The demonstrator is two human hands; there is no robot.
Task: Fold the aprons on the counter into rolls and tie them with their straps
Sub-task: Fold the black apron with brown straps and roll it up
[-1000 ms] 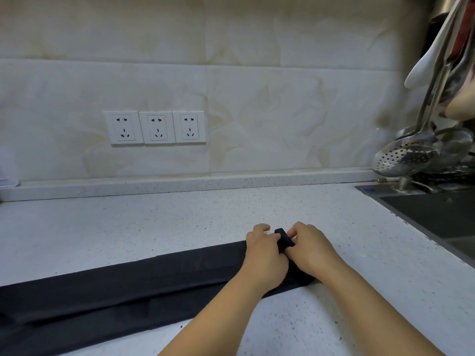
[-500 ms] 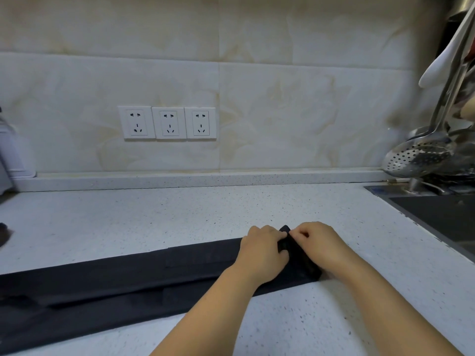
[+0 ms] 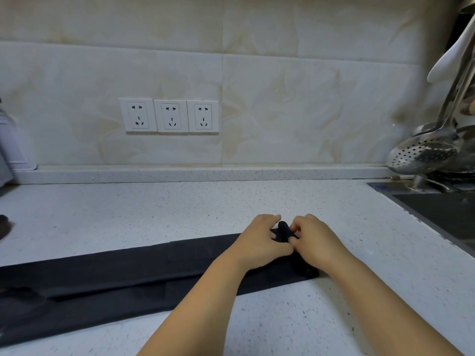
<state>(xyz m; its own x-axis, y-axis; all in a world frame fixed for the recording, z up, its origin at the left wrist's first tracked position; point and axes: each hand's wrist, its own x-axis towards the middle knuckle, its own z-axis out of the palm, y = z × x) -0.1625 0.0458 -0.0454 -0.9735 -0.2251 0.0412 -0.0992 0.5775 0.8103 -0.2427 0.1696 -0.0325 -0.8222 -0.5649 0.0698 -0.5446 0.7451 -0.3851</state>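
A black apron (image 3: 123,276), folded into a long narrow band, lies across the speckled white counter (image 3: 180,209) from the left edge to the middle. At its right end the cloth is curled into a small tight roll (image 3: 283,228). My left hand (image 3: 259,242) and my right hand (image 3: 316,241) sit side by side on that end. Fingers of both hands curl round the roll and pinch it between them. The straps are not visible.
A sink (image 3: 442,214) is set into the counter at the right, with a perforated metal ladle (image 3: 421,152) and other utensils hanging above it. Three wall sockets (image 3: 169,116) are on the tiled wall. A white object (image 3: 15,150) stands at the far left.
The right end of the apron has been turned over into a small rounded roll between my fingers. Both hands stayed at that end.
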